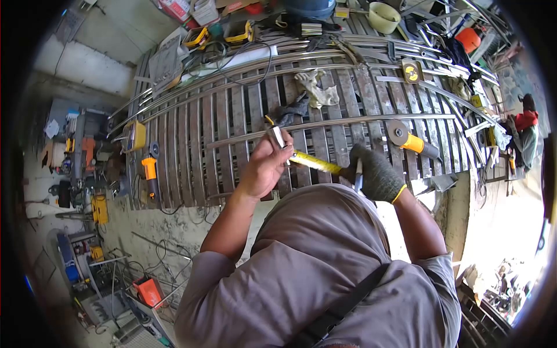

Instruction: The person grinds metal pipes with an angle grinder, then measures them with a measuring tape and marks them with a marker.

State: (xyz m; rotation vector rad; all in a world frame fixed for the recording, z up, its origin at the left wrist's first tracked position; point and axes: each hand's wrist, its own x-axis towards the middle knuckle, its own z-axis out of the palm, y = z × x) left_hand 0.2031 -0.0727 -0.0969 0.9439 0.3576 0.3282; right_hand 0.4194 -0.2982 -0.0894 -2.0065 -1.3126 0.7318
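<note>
My bare left hand [266, 165] is closed around a short shiny metal piece [276, 137], held above the slatted metal bench [191, 145]. From that piece a yellow measuring tape [316, 162] stretches across to my right hand [374, 174], which wears a dark glove with a yellow cuff. The gloved fingers are closed at the tape's right end, and a thin light-coloured object [358, 174] sticks out of them. Behind both hands a long metal bar [360, 119] lies across the slats.
An orange angle grinder [413, 142] lies right of my gloved hand, another orange tool [151, 171] at the bench's left. Rags [319, 90], long metal tubes and a cable lie farther back. A person in red [525, 120] is at the far right.
</note>
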